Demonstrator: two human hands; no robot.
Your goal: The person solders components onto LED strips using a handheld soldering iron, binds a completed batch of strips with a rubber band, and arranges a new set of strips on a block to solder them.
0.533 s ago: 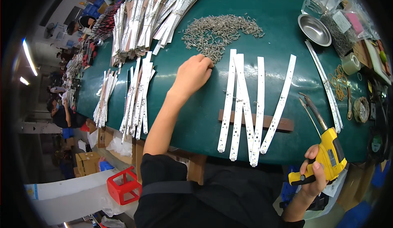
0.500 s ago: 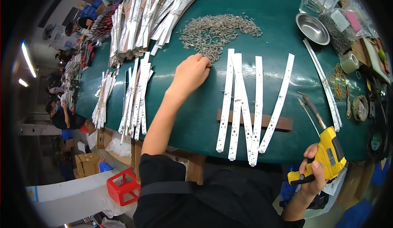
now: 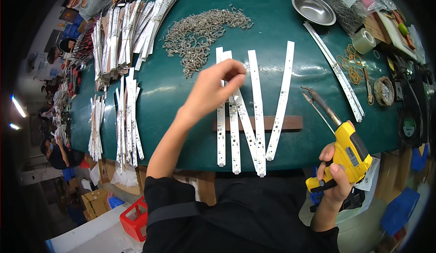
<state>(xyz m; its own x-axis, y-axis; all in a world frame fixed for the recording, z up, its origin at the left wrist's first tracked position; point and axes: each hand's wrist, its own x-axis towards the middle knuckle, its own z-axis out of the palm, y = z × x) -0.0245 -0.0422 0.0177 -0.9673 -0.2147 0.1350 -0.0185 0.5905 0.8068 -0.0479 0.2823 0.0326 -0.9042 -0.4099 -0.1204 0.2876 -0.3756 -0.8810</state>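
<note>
The left hand had left the near edge of the metal parts, where it was half a second earlier, and was now over the upper ends of the white strips. Its thumb and fingers were curled with the tips close together; whether a part was pinched between them could not be told, nor whether the hand touched the strips beneath or hung above them. It hid stretches of the leftmost strips.

The strips themselves lay much as before: five of them, fanned out on the green table, crossing the brown bar, their lower ends near the table's front edge. The right hand stayed wrapped around the grip of the yellow soldering gun, well apart from the left. The gun's tip pointed up and away, to the right of the strips and clear of them.

The whole scene had also slid leftward in view, so the head had probably turned. The left hand's shift suggested that the work had passed from picking at the parts to the strips, with the gun held ready nearby
</note>
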